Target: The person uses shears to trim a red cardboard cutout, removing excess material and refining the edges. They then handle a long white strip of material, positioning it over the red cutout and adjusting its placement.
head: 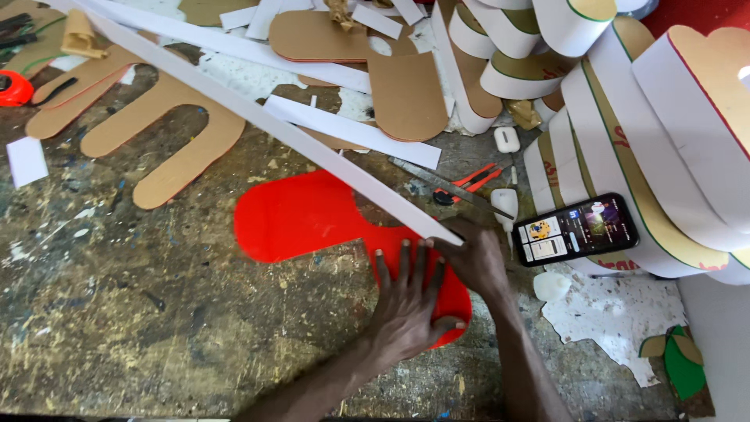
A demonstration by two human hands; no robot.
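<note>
Left hand (pixel 410 301) spreads flat, pinning the glossy red curved plastic cut-out (pixel 312 215) to the paint-spattered tabletop (pixel 117 312); right hand (pixel 473 258) pinches the long white strip's (pixel 258 117) end at its edge. Firm, even pressure helps.

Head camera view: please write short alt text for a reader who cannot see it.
Two bare hands work at a red cutout on a paint-stained table: the left hand presses flat on it, and the right hand holds the end of a long white strip against its edge. Brown cutouts, a phone and scissors lie around.
</note>
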